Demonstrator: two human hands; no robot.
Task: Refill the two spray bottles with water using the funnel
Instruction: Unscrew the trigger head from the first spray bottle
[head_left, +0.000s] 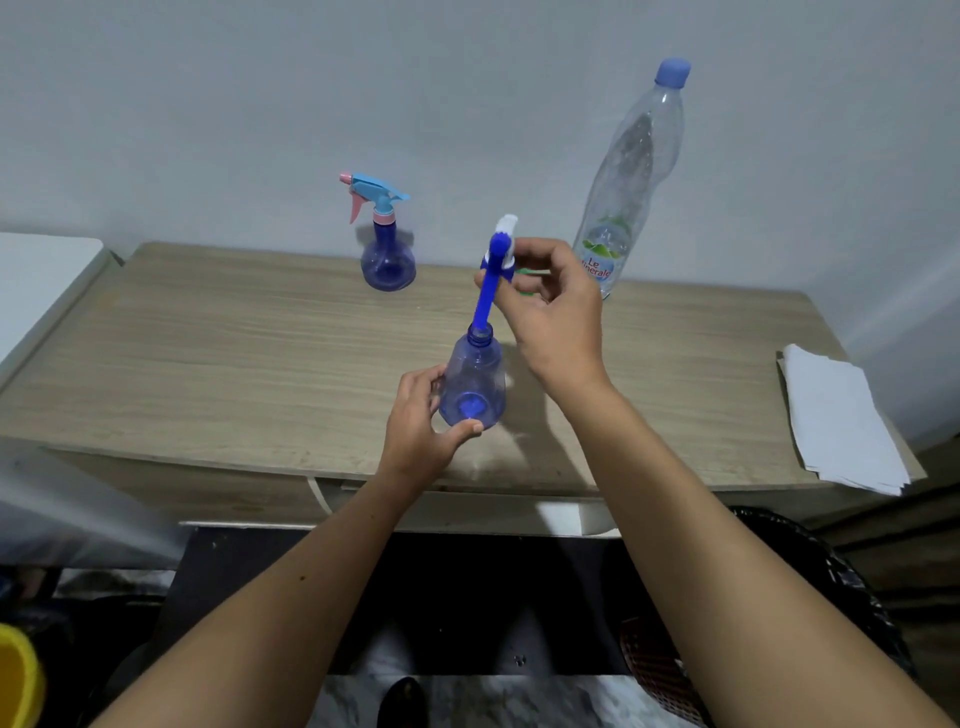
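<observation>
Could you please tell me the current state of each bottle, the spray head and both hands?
Near clear blue plastic spray bottle: upright, neck open, looks empty.
Blue and white spray head: lifted off, its tube in the neck.
Far blue spray bottle with pink trigger: upright, head on.
Tall clear water bottle: upright, capped.
Left hand: holds near bottle.
Right hand: pinches spray head.

head-worn view, looking forward and down, close over table (208, 364)

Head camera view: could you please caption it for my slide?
Left hand steadies the near spray bottle while the right hand lifts its spray head out.
</observation>
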